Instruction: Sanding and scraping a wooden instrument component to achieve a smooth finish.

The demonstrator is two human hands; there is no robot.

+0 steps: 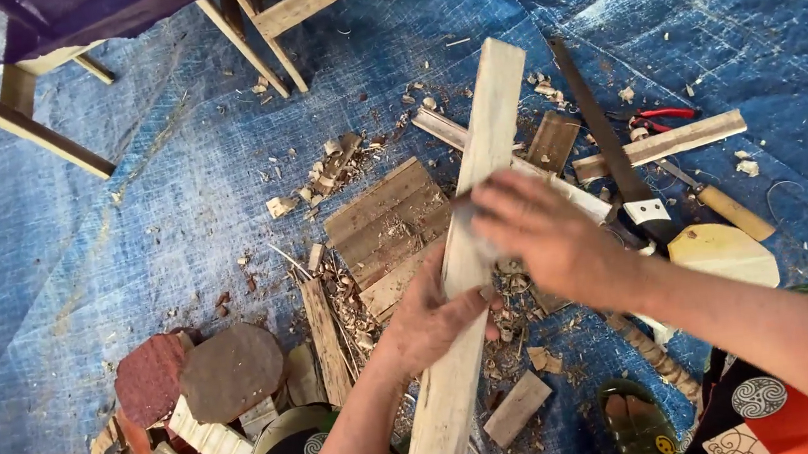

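The head camera looks down at a blue tarp [125, 236] spread on the ground. A long pale wooden plank [471, 250] lies slanted in the middle, running from the near edge up toward the far side.

The left hand [439, 318] grips the plank near its middle, fingers [477, 301] curled around its edge. The right hand [545, 237] is on the plank just above the left hand. It is blurred, so I cannot tell if its fingers are spread or pinching something.

Wood chips and curls [352, 307] lie all around the plank. To the left sits a flat brown board [389, 224]. To the right lie a long dark saw blade [605, 136], a pair of red-handled pliers [658, 118], a tool with a wooden handle [733, 212] and a pale rounded piece of wood [722, 254]. At the near left are round dark pieces of wood [229, 370] and short sticks. A green sandal [640, 427] sits near the person's patterned clothes.
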